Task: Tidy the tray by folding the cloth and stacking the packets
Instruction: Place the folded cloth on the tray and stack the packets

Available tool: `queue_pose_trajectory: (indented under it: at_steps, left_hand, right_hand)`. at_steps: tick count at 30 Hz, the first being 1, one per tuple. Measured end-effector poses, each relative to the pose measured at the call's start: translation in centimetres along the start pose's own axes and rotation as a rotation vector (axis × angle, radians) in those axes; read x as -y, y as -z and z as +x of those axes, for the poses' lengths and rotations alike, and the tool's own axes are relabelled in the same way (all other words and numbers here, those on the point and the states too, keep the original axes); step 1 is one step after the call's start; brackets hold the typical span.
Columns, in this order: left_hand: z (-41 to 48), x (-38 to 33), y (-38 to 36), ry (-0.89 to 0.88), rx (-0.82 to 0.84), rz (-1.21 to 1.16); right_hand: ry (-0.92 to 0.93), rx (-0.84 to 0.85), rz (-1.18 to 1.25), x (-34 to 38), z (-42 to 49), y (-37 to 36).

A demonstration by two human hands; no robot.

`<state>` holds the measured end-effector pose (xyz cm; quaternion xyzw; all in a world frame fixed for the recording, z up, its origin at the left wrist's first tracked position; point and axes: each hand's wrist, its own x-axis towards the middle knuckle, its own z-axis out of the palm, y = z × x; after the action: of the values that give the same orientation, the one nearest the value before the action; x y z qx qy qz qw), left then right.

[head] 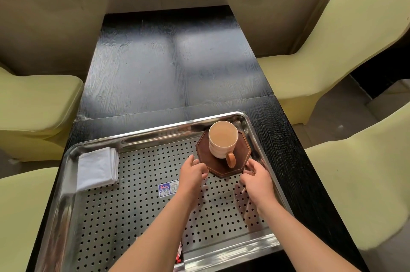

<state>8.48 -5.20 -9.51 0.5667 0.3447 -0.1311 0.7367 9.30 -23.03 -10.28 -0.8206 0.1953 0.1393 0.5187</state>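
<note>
A steel tray (137,138) with a perforated floor lies on the black table. A white cloth (97,168) sits folded in its far left corner. At the far right a cream cup (223,138) stands on a dark octagonal wooden coaster (221,169). My left hand (192,172) touches the coaster's near left edge. My right hand (258,179) touches its near right edge, fingers curled on the rim. A red, black and white packet (179,254) peeks out under my left forearm at the tray's near edge, mostly hidden.
The black wood-grain table (173,61) stretches ahead beyond the tray. Pale green covered chairs (332,50) stand on both sides. A label sticker (168,188) lies on the tray floor. A beige wall and ledge close the far end.
</note>
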Motion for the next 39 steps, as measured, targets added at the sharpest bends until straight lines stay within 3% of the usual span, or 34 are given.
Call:
queue_pose_trajectory:
  at_steps: [16, 26, 32, 39]
  left_hand:
    - [-1.6, -0.5, 1.9, -0.002, -0.037, 0.027]
    - [-8.5, 1.6, 9.8, -0.149, -0.053, 0.466]
    - [-12.5, 5.1, 14.6, -0.131, -0.122, 0.606]
    - [-13.6, 7.1, 17.8, -0.039, -0.289, 0.855]
  right_hand:
    - [-0.009, 0.038, 0.037, 0.6, -1.1, 0.5]
    - [-0.011, 0.102, -0.005, -0.3, -6.8, -1.8]
    - [0.064, 0.207, -0.136, -0.3, -10.7, -4.7]
    - [0.286, 0.387, -0.635, -0.6, -13.8, -8.9]
